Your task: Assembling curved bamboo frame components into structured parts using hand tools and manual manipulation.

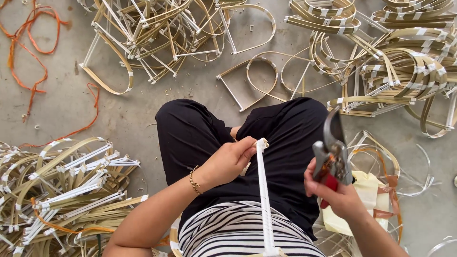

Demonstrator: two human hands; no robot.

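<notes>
Gripping pruning shears point(333, 152) with blades upright and apparently closed, the right hand point(333, 190) sits just beside the white strip point(263, 190), over the right thigh.

Head view, hazards:
- Blade tips point up and away from the body; a slip could bring them against the left hand point(228, 159), which lies near.
- The strip is pinched only at its top end; a loose pinch could let it twist or spring.

Head view, pose:
- Left hand: fingers curled, grasping the strip's upper end above the lap; wrist bent inward.
- Right hand: clenched on the red handles.
- The strip runs from the striped shirt point(238, 233) upward, between the knees, above the concrete floor point(124, 114).
</notes>
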